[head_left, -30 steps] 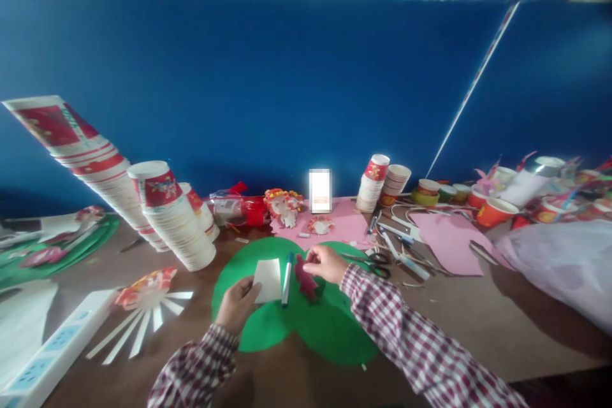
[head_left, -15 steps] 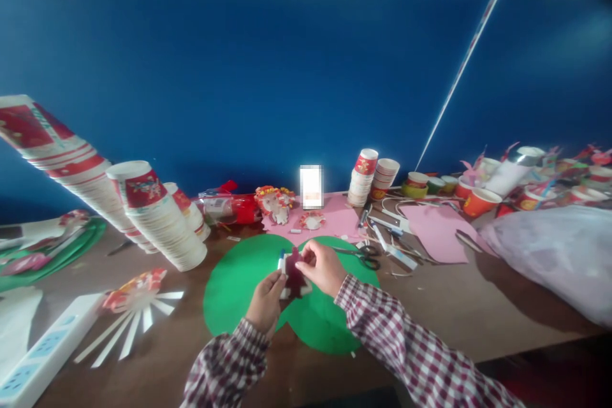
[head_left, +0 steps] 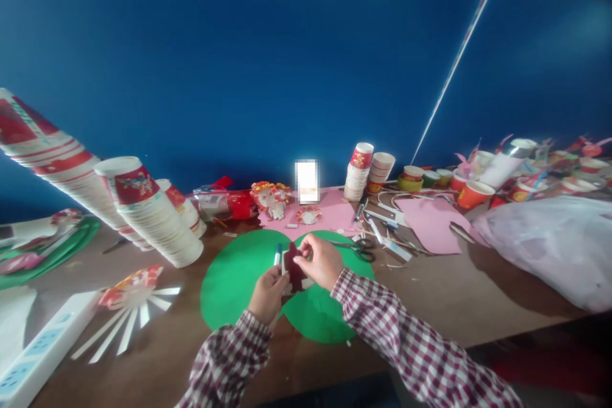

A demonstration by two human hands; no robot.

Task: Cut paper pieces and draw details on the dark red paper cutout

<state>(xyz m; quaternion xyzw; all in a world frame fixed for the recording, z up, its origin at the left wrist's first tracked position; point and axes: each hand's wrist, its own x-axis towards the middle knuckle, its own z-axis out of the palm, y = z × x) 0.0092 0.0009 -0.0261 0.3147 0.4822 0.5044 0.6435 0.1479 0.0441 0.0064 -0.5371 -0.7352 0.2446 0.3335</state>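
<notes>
My left hand and my right hand meet over two overlapping green paper circles on the brown table. Both are pinched on a dark red paper cut-out that lies against a small white card. The left hand grips the card from below, and the right pinches the top of the red piece. A blue-capped marker lies just left of the card on the green paper. Both sleeves are red and white plaid.
Leaning stacks of red and white paper cups stand at the left, a cut-open cup and a power strip nearer me. Scissors, pink sheets, more cups and a plastic bag lie right.
My left hand has brought the white card from the green paper up against the red cut-out, and both hands now hold the two pieces together.
</notes>
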